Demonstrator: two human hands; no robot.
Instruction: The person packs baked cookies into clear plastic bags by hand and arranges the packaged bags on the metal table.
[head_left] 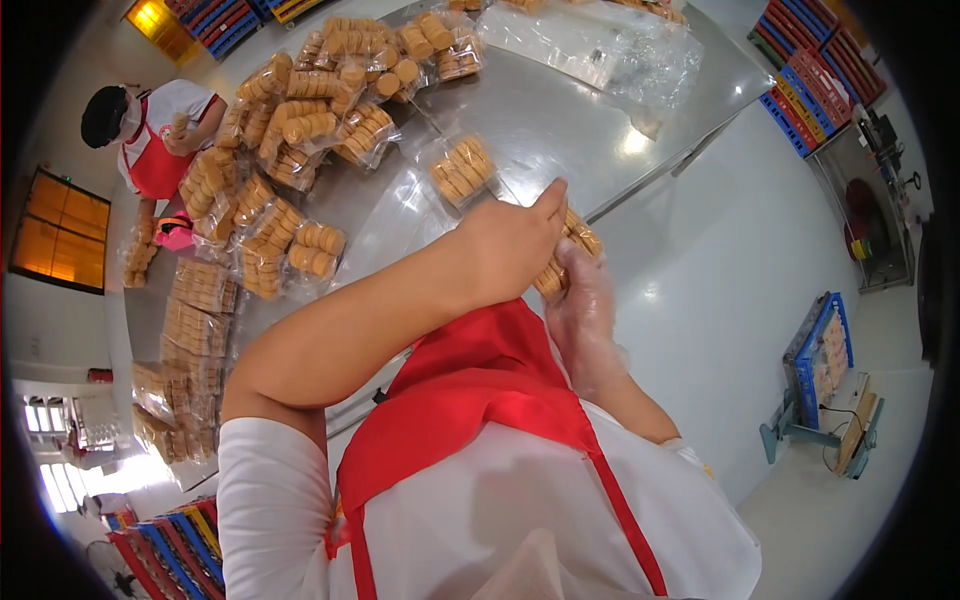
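My left hand (512,245) is bare and closes over a pack of round biscuits (583,236) in front of my red apron. From the right, my right hand (585,310), in a clear plastic glove, grips the same pack with its thumb on top. Fingers hide much of the pack. Just beyond my left hand, a clear-wrapped biscuit pack (462,170) lies by itself on the steel table (540,115).
A heap of biscuit packs (300,125) covers the table's left side, with stacked packs (195,330) nearer me. A plastic sheet (600,45) lies at the far edge. A co-worker (165,140) stands at left. Crates (800,95) and a blue-framed scale (825,350) are at right.
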